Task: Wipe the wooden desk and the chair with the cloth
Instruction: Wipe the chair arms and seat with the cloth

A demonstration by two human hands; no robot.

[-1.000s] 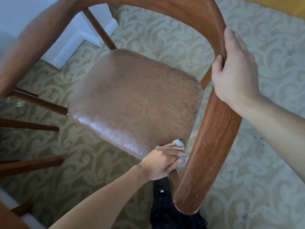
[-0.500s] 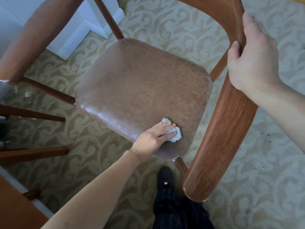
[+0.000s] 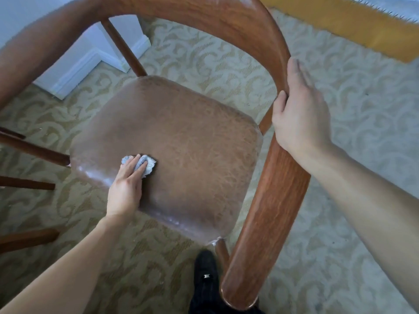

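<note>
The chair has a brown leather seat (image 3: 192, 141) and a curved wooden arm-and-back rail (image 3: 267, 200) that arches round it. My left hand (image 3: 127, 184) lies on the seat's near-left part. Its straight fingers press a small crumpled grey-white cloth (image 3: 147, 165) flat on the leather. The cloth sticks out past the fingertips on both sides. My right hand (image 3: 299, 112) holds the rail on the right, thumb on the inner face and fingers over the outer face.
Patterned beige carpet (image 3: 340, 223) covers the floor. Several dark wooden legs (image 3: 29, 183) jut in from the left. A white skirting corner (image 3: 90, 60) stands behind the chair, and an orange-yellow fabric edge (image 3: 353, 26) lies at top right. My black shoe (image 3: 205, 268) is under the seat's front.
My left hand has slid the cloth from the seat's near-right corner up onto the leather and across to the left. My right hand has kept its hold on the rail.
</note>
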